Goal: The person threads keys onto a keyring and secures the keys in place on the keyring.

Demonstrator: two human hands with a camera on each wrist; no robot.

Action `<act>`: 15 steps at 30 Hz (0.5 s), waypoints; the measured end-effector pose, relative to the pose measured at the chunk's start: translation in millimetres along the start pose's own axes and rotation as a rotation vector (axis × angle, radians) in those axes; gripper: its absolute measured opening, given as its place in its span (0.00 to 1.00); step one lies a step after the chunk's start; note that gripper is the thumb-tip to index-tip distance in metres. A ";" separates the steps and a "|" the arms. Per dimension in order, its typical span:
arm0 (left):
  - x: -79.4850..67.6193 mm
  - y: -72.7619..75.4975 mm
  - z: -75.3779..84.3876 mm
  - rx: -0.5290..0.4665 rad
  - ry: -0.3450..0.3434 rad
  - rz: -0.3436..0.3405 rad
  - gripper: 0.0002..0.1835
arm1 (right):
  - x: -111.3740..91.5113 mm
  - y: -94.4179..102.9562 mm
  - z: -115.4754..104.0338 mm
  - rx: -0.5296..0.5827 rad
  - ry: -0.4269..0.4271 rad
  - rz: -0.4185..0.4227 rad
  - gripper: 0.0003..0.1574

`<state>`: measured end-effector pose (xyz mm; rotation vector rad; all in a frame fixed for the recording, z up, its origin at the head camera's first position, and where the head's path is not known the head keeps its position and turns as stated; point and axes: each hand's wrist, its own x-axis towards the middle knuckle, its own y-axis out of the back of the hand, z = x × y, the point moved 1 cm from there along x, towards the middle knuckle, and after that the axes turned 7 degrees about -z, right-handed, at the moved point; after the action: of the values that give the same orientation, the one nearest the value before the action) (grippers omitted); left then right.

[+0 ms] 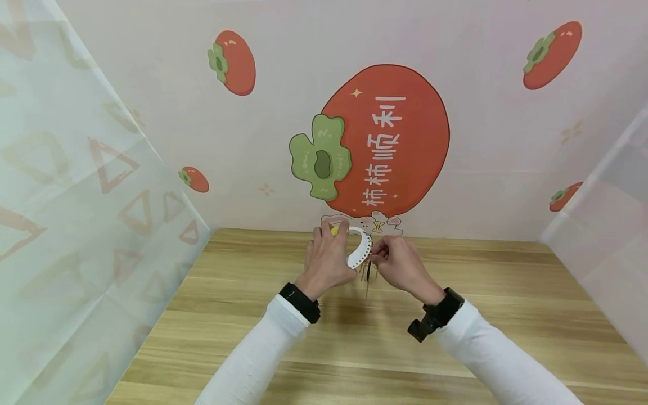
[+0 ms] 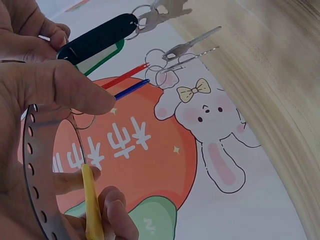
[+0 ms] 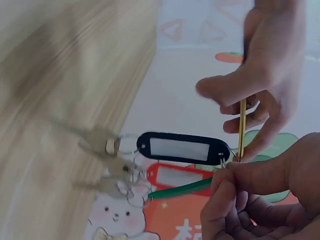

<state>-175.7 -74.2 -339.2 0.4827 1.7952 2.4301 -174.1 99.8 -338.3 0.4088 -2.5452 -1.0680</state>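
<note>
My left hand grips a white curved band with a row of small holes along its outer edge. A thin yellow piece lies by its fingertips. Close to the band's right edge, my right hand pinches a small metal ring at the end of a black key tag. Red, green and blue key tags hang beside the black one. Keys dangle from rings at their far ends; they look blurred in the right wrist view.
A wooden table lies beneath both hands. Behind it stands a pale wall printed with red persimmons and a rabbit. Pale sheets hang at the left and right sides.
</note>
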 end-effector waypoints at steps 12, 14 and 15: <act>-0.9 0.7 -0.5 -0.014 -0.020 -0.006 0.54 | 1.2 3.6 1.2 0.232 -0.125 -0.095 0.04; -1.2 0.9 -0.4 -0.012 -0.021 -0.005 0.53 | 1.1 3.9 0.2 0.215 -0.113 -0.089 0.04; -1.2 0.9 -0.3 -0.011 -0.021 -0.005 0.53 | 1.0 4.0 -0.4 0.209 -0.106 -0.087 0.04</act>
<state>-174.5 -75.1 -338.6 0.5006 1.7713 2.4210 -175.4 101.9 -334.9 0.5348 -2.7682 -0.8771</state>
